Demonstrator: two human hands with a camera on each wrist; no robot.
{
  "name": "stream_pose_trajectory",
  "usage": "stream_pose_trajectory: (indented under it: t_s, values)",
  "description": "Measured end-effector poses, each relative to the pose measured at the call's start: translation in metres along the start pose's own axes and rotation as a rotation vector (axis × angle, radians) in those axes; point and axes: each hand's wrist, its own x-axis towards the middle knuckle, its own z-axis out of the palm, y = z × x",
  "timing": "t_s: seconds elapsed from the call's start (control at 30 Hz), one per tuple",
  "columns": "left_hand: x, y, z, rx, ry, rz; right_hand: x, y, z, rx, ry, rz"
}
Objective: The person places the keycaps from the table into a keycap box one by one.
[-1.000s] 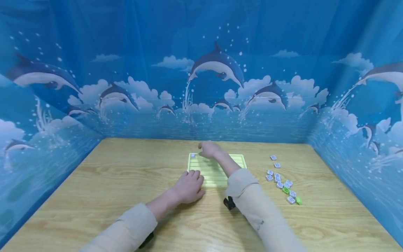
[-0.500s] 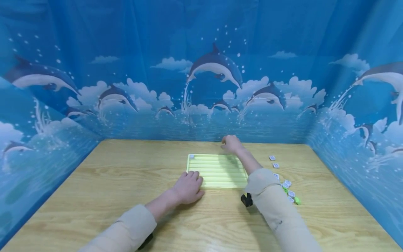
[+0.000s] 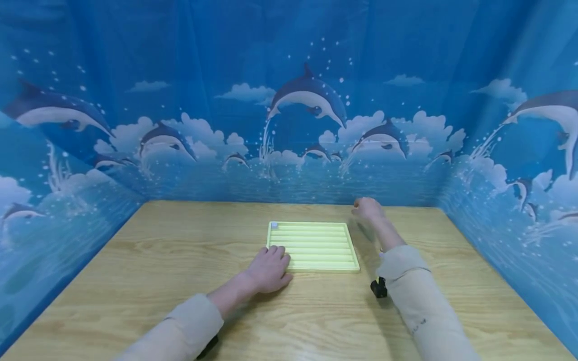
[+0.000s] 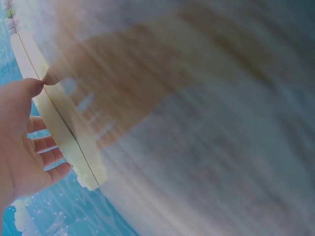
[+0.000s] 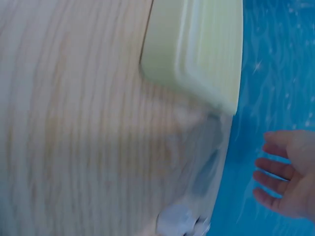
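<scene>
Here, yellow tray (image 3: 316, 245), touching left grip (image 3: 269, 271)

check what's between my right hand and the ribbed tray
In the head view, only bare wooden tabletop, partly in shadow, lies between your right hand and the ribbed pale-yellow tray.

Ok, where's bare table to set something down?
Table left of the left hand, and between both sleeves, nearer than the tray. Crowded: tray's near left corner, at that hand; also around blurred white pieces in right wrist view.
</scene>
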Motion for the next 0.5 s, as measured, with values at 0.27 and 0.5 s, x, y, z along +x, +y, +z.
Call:
stream_pose_trajectory:
  t_s: [0.27, 0.5]
  values:
    - [0.0, -0.001, 0.002, 0.016, 0.005, 0.013, -0.015, 0.043, 0.005, -0.224, -0.039, 0.088]
    - [-0.001, -0.001, 0.001, 0.004, -0.002, 0.007, -0.021, 0.067, 0.01, -0.206, -0.098, 0.159]
